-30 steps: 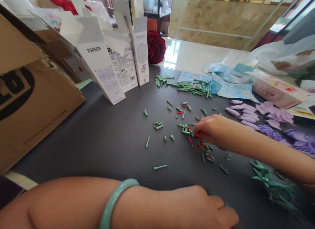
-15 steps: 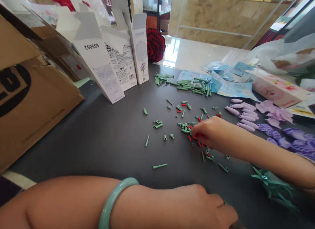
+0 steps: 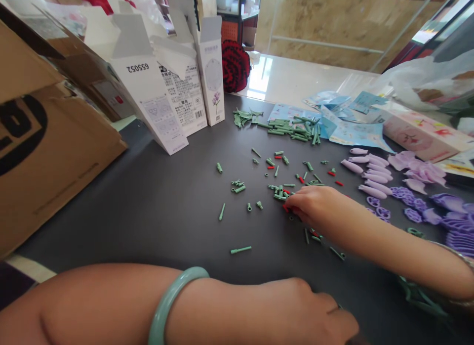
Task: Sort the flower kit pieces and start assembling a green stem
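My right hand (image 3: 313, 204) reaches in from the right, its fingers pinched together low over the small parts. A short red peg (image 3: 285, 207) shows at its fingertips; whether it is gripped, I cannot tell. Beside them lies a cluster of small green plastic pieces (image 3: 279, 193). My left hand (image 3: 326, 315) rests at the bottom edge, fingers curled, and a jade-green bangle (image 3: 163, 305) circles that wrist. What the left fingers hold, if anything, is hidden. One green stem piece (image 3: 240, 249) lies on the dark table (image 3: 177, 211) above the left forearm.
White cartons (image 3: 155, 107) and a brown cardboard box (image 3: 55, 152) stand at left. Green tubes (image 3: 296, 129) and leaves (image 3: 244, 117) lie at the back. Lilac pieces (image 3: 374, 176), purple petals (image 3: 450, 204) and blue printed sheets (image 3: 355, 130) fill the right.
My right hand has shifted slightly left and down, and its forearm now uncovers purple rings and red pegs. My left hand has barely moved.
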The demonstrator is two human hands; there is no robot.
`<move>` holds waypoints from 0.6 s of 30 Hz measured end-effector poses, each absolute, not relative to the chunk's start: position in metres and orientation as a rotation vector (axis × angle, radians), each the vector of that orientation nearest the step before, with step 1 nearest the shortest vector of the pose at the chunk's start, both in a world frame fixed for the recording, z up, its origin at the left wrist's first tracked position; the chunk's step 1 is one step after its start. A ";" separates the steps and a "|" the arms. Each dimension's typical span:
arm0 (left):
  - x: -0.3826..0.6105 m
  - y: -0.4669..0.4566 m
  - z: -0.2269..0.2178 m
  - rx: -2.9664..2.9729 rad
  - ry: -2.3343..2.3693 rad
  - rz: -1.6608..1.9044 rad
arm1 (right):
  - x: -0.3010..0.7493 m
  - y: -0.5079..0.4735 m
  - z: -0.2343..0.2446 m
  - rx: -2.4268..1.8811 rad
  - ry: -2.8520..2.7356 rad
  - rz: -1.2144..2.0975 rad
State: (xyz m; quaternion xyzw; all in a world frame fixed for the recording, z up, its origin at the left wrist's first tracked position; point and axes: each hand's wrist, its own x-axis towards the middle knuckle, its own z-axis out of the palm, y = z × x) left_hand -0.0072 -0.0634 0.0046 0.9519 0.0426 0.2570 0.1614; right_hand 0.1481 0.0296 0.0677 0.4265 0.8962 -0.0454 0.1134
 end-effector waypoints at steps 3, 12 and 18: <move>-0.008 -0.063 0.006 2.753 0.138 0.729 | 0.151 0.028 0.065 1.274 2.688 -0.131; -0.009 -0.059 0.013 2.746 0.094 0.577 | 0.156 0.038 0.071 1.041 2.963 -0.180; -0.005 -0.061 0.007 2.763 0.080 0.541 | 0.164 0.046 0.075 0.704 3.065 -0.103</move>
